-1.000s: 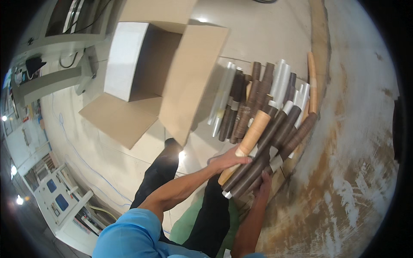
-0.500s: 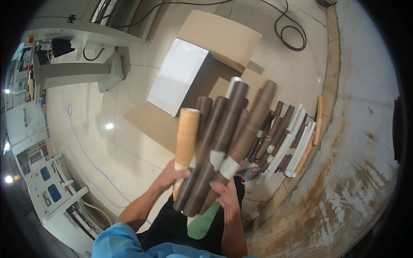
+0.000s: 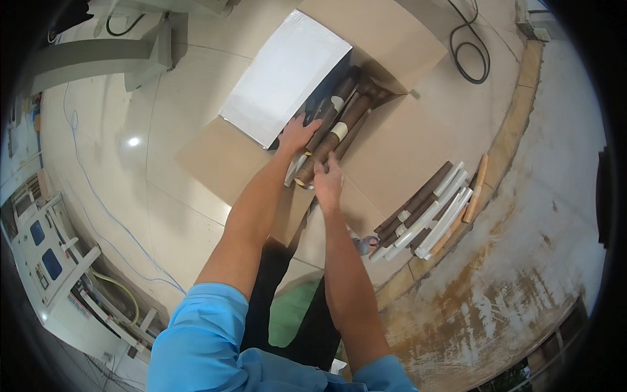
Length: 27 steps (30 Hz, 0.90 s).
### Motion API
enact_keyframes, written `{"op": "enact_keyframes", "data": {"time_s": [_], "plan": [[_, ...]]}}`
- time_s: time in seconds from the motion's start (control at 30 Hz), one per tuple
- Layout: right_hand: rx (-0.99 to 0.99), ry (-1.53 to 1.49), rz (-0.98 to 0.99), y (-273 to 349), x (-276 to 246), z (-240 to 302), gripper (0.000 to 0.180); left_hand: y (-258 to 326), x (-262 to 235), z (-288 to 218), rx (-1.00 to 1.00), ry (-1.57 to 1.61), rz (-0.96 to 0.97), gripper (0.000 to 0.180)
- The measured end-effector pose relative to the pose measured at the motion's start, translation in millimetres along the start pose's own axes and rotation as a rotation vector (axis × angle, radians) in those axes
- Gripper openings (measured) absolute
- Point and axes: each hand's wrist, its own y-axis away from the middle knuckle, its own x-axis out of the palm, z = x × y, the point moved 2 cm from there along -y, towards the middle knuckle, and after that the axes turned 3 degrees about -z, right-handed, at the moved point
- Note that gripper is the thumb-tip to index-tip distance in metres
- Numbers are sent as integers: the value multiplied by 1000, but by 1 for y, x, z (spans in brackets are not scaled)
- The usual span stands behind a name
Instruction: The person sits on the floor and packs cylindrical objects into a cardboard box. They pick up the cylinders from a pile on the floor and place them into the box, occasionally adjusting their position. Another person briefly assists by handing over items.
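Note:
Several brown wood-grain rolls [image 3: 353,117] with pale bands round their middles lie slanting inside an open cardboard box [image 3: 385,39]. My left hand [image 3: 298,135] lies against the left side of these rolls, fingers spread and thumb over a dark roll. At the near end, my right hand [image 3: 330,181] touches the right side of the nearest roll with its fingers stretched out. A white roll [image 3: 291,171] peeks out beneath the bundle. Shadow hides the rolls' far ends within the box.
Brown rolls [image 3: 418,196], white rolls [image 3: 447,222] and tan rolls [image 3: 477,189] lie on the floor at right, beside a stained pale surface [image 3: 509,261]. A white panel [image 3: 287,75] adjoins the box. A black cable [image 3: 470,62] coils beyond; a machine [image 3: 59,261] stands left.
My hands have moved forward and lowered the bundle of rolls from in front of me into the box. The left hand's fingers have spread. Fewer brown rolls show on the floor.

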Motion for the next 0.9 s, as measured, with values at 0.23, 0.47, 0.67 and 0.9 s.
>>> {"op": "enact_keyframes", "data": {"time_s": [0.23, 0.47, 0.67, 0.9], "plan": [[283, -258, -162, 3, 36, -8, 77, 2, -4, 38, -193, 221, 223, 127], [665, -985, 65, -60, 43, -36, 82, -21, 28, 35, -250, 789, 363, 93], [241, -1122, -10, -75, 52, -24, 51, -31, 26, 31, -225, 1127, 386, 56], [21, -930, -202, -59, 51, -15, 51, -51, 22, 41, -49, 407, 232, 73]]}}
